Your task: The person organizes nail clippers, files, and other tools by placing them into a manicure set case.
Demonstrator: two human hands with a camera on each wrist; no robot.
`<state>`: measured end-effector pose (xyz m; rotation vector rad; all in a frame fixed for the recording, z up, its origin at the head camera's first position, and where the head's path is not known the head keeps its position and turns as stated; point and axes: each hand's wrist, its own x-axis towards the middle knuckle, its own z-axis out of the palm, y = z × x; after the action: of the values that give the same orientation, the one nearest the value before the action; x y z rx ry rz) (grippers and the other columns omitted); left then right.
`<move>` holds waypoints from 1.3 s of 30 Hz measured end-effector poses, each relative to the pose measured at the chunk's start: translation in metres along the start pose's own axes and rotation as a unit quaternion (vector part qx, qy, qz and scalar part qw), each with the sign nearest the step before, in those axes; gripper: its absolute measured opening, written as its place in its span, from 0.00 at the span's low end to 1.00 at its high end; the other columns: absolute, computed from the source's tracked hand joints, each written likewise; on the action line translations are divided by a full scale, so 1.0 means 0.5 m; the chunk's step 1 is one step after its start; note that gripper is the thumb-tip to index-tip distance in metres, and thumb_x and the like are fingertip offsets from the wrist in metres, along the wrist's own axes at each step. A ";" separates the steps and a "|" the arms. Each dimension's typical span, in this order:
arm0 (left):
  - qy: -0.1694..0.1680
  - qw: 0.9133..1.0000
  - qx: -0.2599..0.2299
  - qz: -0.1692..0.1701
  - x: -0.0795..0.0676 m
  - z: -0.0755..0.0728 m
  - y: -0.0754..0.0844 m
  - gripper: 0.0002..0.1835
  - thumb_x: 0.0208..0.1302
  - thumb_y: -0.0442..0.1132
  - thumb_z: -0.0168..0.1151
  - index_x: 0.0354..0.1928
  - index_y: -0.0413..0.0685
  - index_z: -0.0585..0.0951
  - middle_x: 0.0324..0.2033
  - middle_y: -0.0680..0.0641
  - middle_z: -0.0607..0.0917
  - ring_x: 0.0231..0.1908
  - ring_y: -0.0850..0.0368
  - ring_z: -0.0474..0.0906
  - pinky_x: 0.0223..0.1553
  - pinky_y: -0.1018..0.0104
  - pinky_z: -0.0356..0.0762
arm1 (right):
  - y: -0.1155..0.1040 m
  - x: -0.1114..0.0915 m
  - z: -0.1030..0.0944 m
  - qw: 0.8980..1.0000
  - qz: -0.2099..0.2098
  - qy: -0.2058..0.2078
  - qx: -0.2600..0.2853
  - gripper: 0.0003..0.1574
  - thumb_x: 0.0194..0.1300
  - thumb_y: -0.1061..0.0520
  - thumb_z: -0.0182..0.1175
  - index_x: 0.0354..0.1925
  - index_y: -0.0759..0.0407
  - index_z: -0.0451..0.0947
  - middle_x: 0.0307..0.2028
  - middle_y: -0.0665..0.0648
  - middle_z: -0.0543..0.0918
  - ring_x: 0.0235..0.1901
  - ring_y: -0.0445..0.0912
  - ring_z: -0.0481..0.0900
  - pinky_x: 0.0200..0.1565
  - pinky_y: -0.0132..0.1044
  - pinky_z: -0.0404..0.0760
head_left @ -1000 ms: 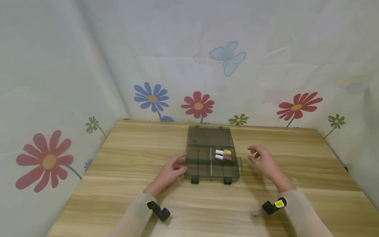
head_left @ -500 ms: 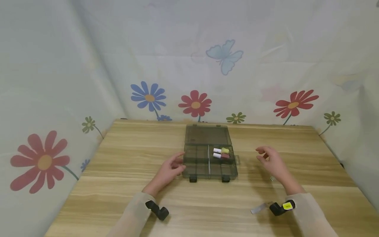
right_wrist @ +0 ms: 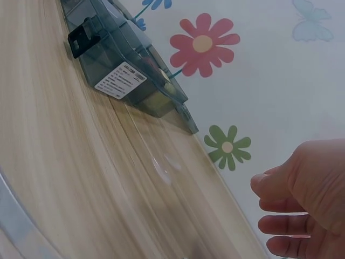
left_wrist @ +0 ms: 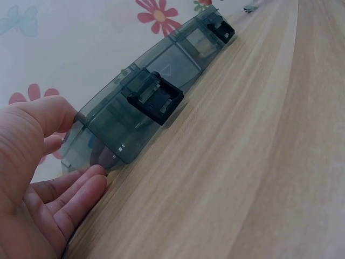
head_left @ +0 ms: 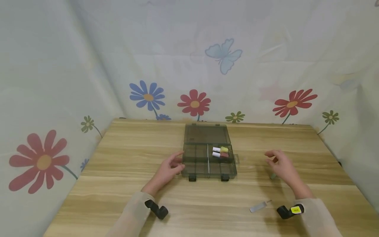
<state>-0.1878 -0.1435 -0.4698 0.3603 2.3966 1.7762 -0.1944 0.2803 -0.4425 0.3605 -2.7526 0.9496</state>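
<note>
A translucent dark-green compartment box [head_left: 195,169] lies on the table with its lid [head_left: 206,134] laid back. Its back right compartment holds a white-and-yellow small cylinder [head_left: 224,149] and a white-and-dark-red one [head_left: 224,154]. My left hand [head_left: 165,170] touches the box's left end; in the left wrist view, fingers [left_wrist: 86,189] meet its lower corner. My right hand [head_left: 284,168] hovers right of the box, fingers loosely bent, with nothing visible in them. Near it lie a small green object [head_left: 273,176], partly hidden, and a flat grey piece with a thin tip [head_left: 258,207].
The wooden table [head_left: 142,141] extends around the box to a flower-printed cloth backdrop [head_left: 171,59]. A clear tab [head_left: 237,159] sticks out from the box's right side. A black camera [head_left: 157,209] sits on the left wrist and another [head_left: 285,212] on the right.
My right hand has moved to the right, away from the box. The flat grey piece and the green object have come into fuller view. My left hand has stayed at the box's left side.
</note>
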 end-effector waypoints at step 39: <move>0.004 1.000 -0.005 0.003 0.005 0.002 -0.018 0.30 0.62 0.34 0.59 0.67 0.42 0.63 0.54 0.31 0.73 0.44 0.45 0.77 0.37 0.58 0.79 | 0.079 -0.038 -0.029 0.994 -0.012 -0.102 -0.040 0.18 0.46 0.75 0.64 0.40 0.72 0.78 0.39 0.70 0.77 0.40 0.65 0.75 0.41 0.58 0.73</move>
<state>-0.1908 -0.1446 -0.4788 0.3586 2.3944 1.7944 -0.1863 0.3225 -0.4593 0.5016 -2.9507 0.8358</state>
